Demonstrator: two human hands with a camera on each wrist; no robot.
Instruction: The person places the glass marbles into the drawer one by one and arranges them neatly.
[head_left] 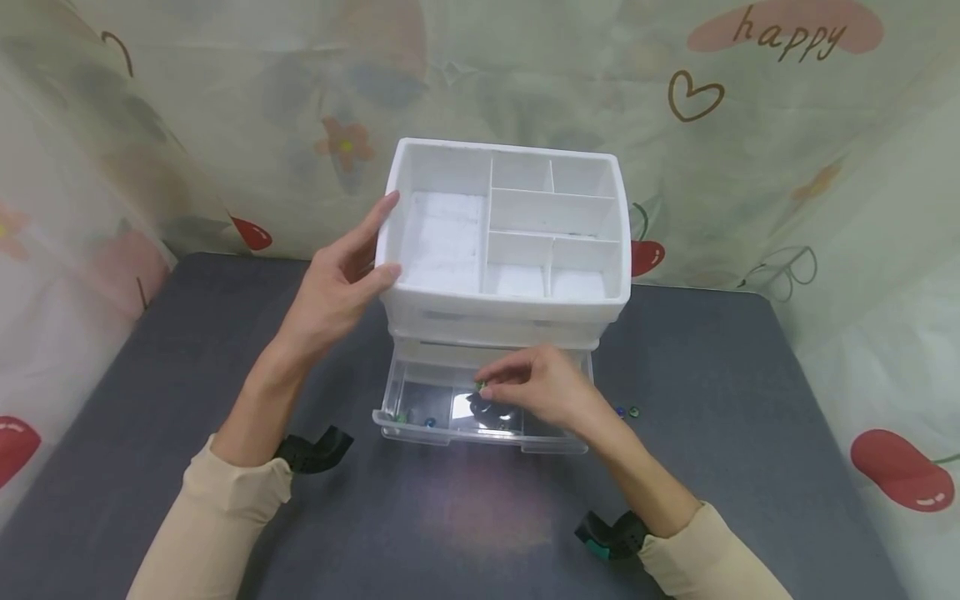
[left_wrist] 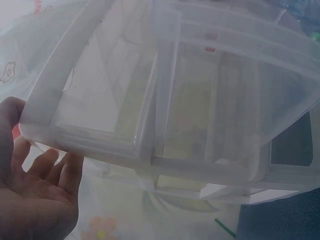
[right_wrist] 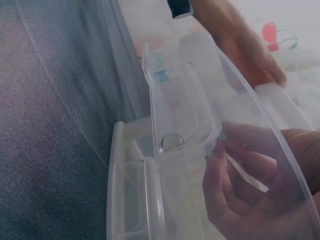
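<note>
Marble (head_left: 481, 385) pinched by right hand (head_left: 546, 387), grip narrow; left hand (head_left: 333, 287) holds white organizer (head_left: 510, 305) edge.

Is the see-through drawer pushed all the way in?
No, the clear drawer sticks out in front of the white organizer.

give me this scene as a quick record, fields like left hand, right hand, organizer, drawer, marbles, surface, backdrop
left hand: left hand grips the organizer's left edge
right hand: right hand pinches a small green marble over the drawer
organizer: white organizer, upright, six compartments on top
drawer: clear drawer, pulled out at the front
marbles in drawer: several, including a blue marble; exact count unclear
marbles outside: two marbles right of the drawer
surface: dark table
backdrop: printed curtain reading "happy"
</note>
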